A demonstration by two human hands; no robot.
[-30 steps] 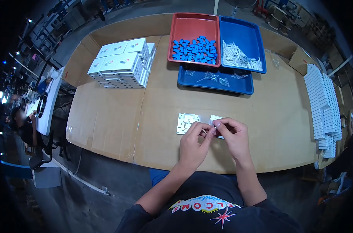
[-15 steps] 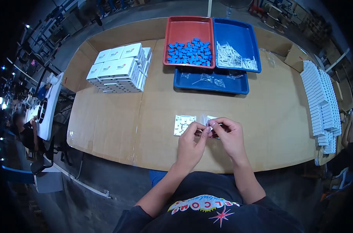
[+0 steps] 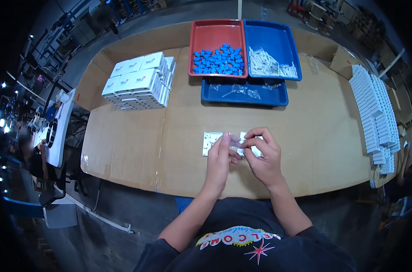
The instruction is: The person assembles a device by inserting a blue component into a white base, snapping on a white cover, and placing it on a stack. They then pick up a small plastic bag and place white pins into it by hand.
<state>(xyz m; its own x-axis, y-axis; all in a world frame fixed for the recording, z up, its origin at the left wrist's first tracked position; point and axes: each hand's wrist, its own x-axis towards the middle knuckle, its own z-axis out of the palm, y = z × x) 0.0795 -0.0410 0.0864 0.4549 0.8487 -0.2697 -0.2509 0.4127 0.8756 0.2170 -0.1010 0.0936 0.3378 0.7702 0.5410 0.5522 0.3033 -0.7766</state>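
A small clear plastic bag [image 3: 235,141] is between my two hands above the cardboard surface. My left hand [image 3: 219,161] has its thumb upright beside the bag and its fingers curled beneath it. With thumb and fingertips, my right hand [image 3: 264,157] pinches the bag's right side. What the bag contains is too blurred to tell. A white square plate [image 3: 208,143] with cut-outs lies flat behind my left hand, which hides part of it. Another white piece [image 3: 243,135] lies behind my right hand, mostly covered.
Stacked white boxes [image 3: 138,81] stand at the left. A red tray [image 3: 218,34] of blue parts and a blue tray [image 3: 267,36] of white plugs rest partly over a lower blue tray [image 3: 244,100] with small bags. White plates [image 3: 373,118] are piled at the right.
My left hand has turned, its thumb now upright and its fingers loosened from the close pinch. My right hand has moved slightly away from it, and more of the bag shows between them.
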